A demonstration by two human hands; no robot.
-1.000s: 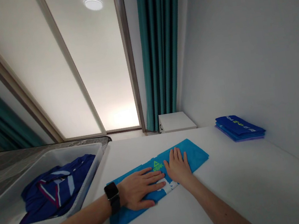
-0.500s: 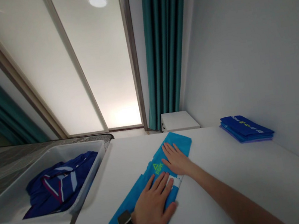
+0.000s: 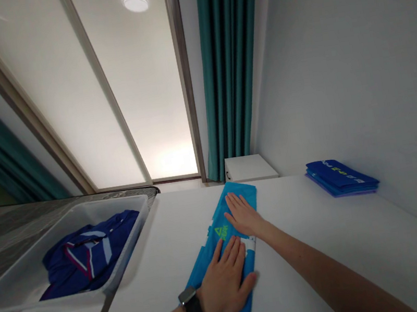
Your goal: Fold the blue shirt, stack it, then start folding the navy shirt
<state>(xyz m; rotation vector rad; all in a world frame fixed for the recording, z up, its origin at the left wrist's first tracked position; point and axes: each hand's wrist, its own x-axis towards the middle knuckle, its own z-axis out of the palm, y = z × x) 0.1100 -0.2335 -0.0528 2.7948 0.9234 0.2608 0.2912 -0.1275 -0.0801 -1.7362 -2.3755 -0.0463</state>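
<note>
A light-blue garment [image 3: 201,267], folded into a long strip with a green logo and a white patch, lies across the white table [image 3: 151,291]. My left hand [image 3: 228,279], with a dark watch on its wrist, rests flat on its nearer half, fingers stretched out. Farther up the strip, my right hand [image 3: 244,216] presses flat near the far end, fingers extended. Both palms touch the cloth and neither grips it. The lower end of the strip is partly hidden behind my left hand and wrist.
At the left, a translucent plastic bin [image 3: 10,282] holds dark-blue clothing [image 3: 89,254] with white and red stripes. A stack of folded blue garments [image 3: 340,177] lies at the right near the wall. Beyond the table's far edge is a small white cabinet [image 3: 250,167].
The garment strip has turned to lie more nearly straight away from me, its far end shifting left and its near part right. My left hand moved slightly right with it.
</note>
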